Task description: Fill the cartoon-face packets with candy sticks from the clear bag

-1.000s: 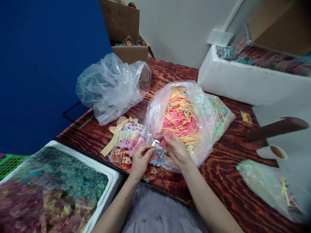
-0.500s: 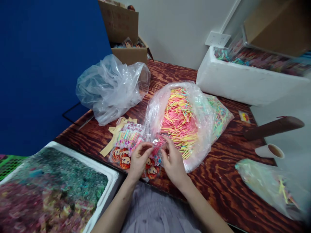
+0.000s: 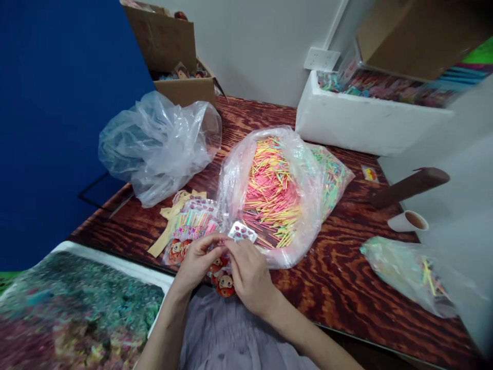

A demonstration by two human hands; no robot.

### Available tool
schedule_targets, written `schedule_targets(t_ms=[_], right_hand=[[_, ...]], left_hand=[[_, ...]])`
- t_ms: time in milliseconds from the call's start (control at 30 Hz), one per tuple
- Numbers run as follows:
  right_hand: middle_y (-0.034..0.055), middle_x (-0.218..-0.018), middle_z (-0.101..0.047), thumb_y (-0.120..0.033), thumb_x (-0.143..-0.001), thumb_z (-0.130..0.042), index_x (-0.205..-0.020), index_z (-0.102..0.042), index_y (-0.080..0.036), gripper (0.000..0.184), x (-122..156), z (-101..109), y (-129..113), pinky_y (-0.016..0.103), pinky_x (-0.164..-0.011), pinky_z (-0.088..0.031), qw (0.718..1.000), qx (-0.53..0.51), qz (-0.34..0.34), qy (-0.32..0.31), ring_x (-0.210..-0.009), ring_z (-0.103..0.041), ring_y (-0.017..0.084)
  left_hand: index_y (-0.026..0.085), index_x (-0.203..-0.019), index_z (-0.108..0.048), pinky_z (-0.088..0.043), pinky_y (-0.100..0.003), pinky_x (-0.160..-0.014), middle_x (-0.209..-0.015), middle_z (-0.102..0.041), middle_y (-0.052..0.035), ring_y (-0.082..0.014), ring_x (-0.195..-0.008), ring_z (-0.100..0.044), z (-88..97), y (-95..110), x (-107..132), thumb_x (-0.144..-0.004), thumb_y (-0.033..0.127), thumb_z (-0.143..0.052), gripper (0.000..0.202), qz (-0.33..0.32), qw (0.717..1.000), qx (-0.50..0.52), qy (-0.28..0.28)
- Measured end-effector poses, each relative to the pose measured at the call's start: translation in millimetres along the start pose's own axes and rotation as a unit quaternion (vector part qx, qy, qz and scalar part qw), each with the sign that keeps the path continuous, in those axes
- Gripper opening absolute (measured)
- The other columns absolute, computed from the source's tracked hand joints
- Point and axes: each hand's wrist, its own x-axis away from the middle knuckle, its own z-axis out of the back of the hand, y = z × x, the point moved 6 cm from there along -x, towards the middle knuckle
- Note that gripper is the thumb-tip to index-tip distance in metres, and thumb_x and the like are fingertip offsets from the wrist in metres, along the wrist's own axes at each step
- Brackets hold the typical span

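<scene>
My left hand (image 3: 197, 261) and my right hand (image 3: 252, 275) meet at the table's front edge, fingertips pinched together on a small plastic packet. My fingers mostly cover it; a white piece with dark red prints (image 3: 242, 232) shows just above them, and I cannot tell if it belongs to that packet. Below the fingers lie packets with a red-haired cartoon face (image 3: 225, 283). Left of them, more packets of pastel sticks (image 3: 196, 221) overlap on the table. Just beyond my hands, an open clear bag holds loose pink and yellow sticks (image 3: 271, 190).
A crumpled clear bag (image 3: 165, 149) lies behind beige strips (image 3: 167, 226). Foam boxes stand at lower left (image 3: 115, 262) and back right (image 3: 362, 121); a cardboard box (image 3: 188, 92) is at the back. To the right are a paper cup (image 3: 402, 222), a brown tube (image 3: 412, 186) and another bag (image 3: 404, 272).
My hands have drawn closer together and lower, and the fingertips now meet over the packet. The white printed piece has come into sight above them. The view has shifted slightly right.
</scene>
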Motion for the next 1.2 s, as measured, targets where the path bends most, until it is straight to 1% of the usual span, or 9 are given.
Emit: schedule_targets(t_ms=[167,300,400,533,600,767,933,1067,1200], right_hand=[[0.0123,-0.112,-0.062,-0.015,-0.094,-0.044,-0.147,-0.025,-0.020,0.056,13.2,2.1,-2.1,0.040,-0.084,-0.049,0.998,-0.059,0.009,0.015,-0.098,-0.058,0.024],[0.0078,-0.095,-0.063,-0.015,-0.095,-0.043,-0.118,-0.058,-0.023,0.028,15.1,17.3,45.2,0.037,-0.079,-0.048,0.996,-0.050,-0.071,0.027,-0.091,-0.058,0.023],[0.0069,-0.089,-0.062,-0.015,-0.093,-0.045,-0.096,-0.063,-0.021,0.020,11.9,27.2,93.4,0.037,-0.078,-0.046,0.990,0.017,-0.141,0.022,-0.087,-0.057,0.023],[0.0092,-0.093,-0.061,-0.013,-0.090,-0.048,-0.095,-0.064,-0.019,0.018,-3.3,24.8,123.6,0.038,-0.081,-0.043,0.983,0.135,-0.126,-0.014,-0.092,-0.053,0.025],[0.0106,-0.094,-0.060,-0.012,-0.089,-0.050,-0.097,-0.065,-0.017,0.017,-16.5,19.2,125.1,0.038,-0.082,-0.041,0.974,0.200,-0.102,-0.028,-0.094,-0.050,0.026],[0.0118,-0.093,-0.059,-0.014,-0.089,-0.051,-0.090,-0.064,-0.016,0.013,-53.9,-0.5,127.3,0.037,-0.078,-0.036,0.936,0.340,-0.051,-0.076,-0.092,-0.046,0.027],[0.0135,-0.099,-0.059,-0.020,-0.093,-0.047,-0.099,-0.063,-0.013,0.018,-79.1,-22.3,140.9,0.038,-0.079,-0.033,0.918,0.385,-0.003,-0.098,-0.093,-0.044,0.028],[0.0142,-0.096,-0.060,-0.017,-0.094,-0.044,-0.097,-0.063,-0.012,0.020,-90.0,-36.2,146.7,0.039,-0.077,-0.031,0.903,0.409,0.030,-0.128,-0.092,-0.045,0.028],[0.0133,-0.091,-0.061,-0.017,-0.094,-0.044,-0.089,-0.064,-0.013,0.021,-94.7,-33.3,146.1,0.039,-0.076,-0.030,0.893,0.418,0.068,-0.152,-0.090,-0.047,0.028]], left_hand=[[0.021,-0.084,-0.074,-0.055,-0.031,-0.073,-0.084,-0.072,-0.0049,-0.0205,-0.080,-0.067,5.9,7.8,0.5,-0.080,0.033,-0.065,0.016,0.013,0.997,0.035,0.071],[0.019,-0.074,-0.070,-0.052,-0.028,-0.072,-0.076,-0.069,-0.0025,-0.0170,-0.074,-0.064,30.8,12.4,-2.7,-0.081,0.034,-0.064,0.018,-0.019,0.981,0.084,0.175],[0.015,-0.080,-0.071,-0.051,-0.029,-0.076,-0.081,-0.071,-0.0043,-0.0188,-0.079,-0.065,53.9,7.1,-7.4,-0.080,0.036,-0.066,0.021,-0.007,0.964,0.082,0.253],[0.014,-0.094,-0.072,-0.048,-0.034,-0.087,-0.093,-0.072,-0.0060,-0.0213,-0.091,-0.064,78.6,-6.6,-16.7,-0.082,0.038,-0.062,0.029,-0.037,0.927,-0.093,0.363],[0.014,-0.088,-0.072,-0.047,-0.037,-0.090,-0.093,-0.070,-0.0077,-0.0225,-0.092,-0.063,81.9,-16.3,-24.6,-0.083,0.037,-0.060,0.027,-0.061,0.895,-0.225,0.381],[0.015,-0.102,-0.067,-0.043,-0.042,-0.091,-0.103,-0.065,-0.0119,-0.0282,-0.100,-0.057,80.6,-32.1,-39.1,-0.087,0.039,-0.053,0.031,-0.020,0.825,-0.432,0.365],[0.016,-0.122,-0.056,-0.039,-0.042,-0.096,-0.123,-0.057,-0.0144,-0.0297,-0.113,-0.052,54.4,6.7,-20.2,-0.091,0.036,-0.051,0.038,-0.056,0.805,-0.469,0.359],[0.019,-0.104,-0.061,-0.046,-0.034,-0.079,-0.091,-0.065,-0.0062,-0.0221,-0.087,-0.061,-11.6,4.4,-2.4,-0.094,0.034,-0.047,0.022,-0.066,0.882,-0.450,0.121],[0.019,-0.123,-0.054,-0.048,-0.037,-0.080,-0.104,-0.061,-0.0086,-0.0248,-0.094,-0.059,-52.8,-16.7,15.4,-0.087,0.032,-0.060,0.039,-0.019,0.866,-0.499,0.025]])
